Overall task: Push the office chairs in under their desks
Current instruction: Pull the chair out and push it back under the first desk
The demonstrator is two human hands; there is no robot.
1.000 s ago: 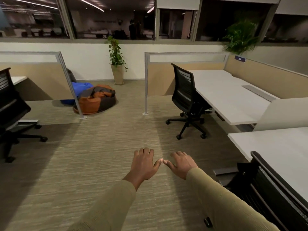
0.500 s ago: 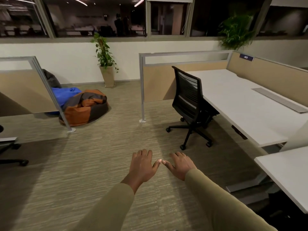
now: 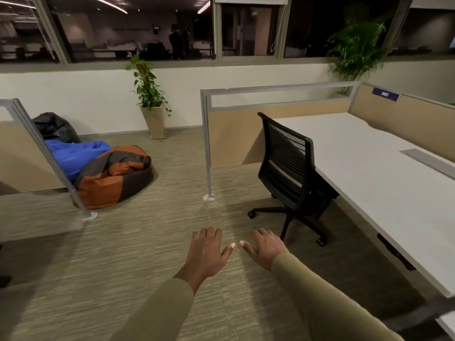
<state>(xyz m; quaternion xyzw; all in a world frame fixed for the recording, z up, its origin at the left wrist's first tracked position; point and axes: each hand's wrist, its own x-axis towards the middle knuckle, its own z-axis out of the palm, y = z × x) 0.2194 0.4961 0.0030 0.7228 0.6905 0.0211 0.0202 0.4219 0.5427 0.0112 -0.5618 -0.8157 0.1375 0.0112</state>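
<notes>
A black mesh-backed office chair (image 3: 289, 166) on castors stands at the long white desk (image 3: 384, 183), its seat partly under the desk edge and its back turned towards me. My left hand (image 3: 206, 252) and my right hand (image 3: 264, 248) are stretched out side by side over the carpet, palms down, fingers spread, thumbs almost touching. Both hold nothing. They are short of the chair, below and to the left of its base.
A framed desk partition (image 3: 209, 143) stands left of the chair, another partition (image 3: 49, 163) further left. Orange, blue and black beanbags (image 3: 115, 175) lie on the carpet between them. A potted plant (image 3: 150, 99) stands by the far wall.
The view has moved forward and turned right: the chair and desk are nearer and larger, the chairs at the left and lower right have left the frame. My hands keep the same pose.
</notes>
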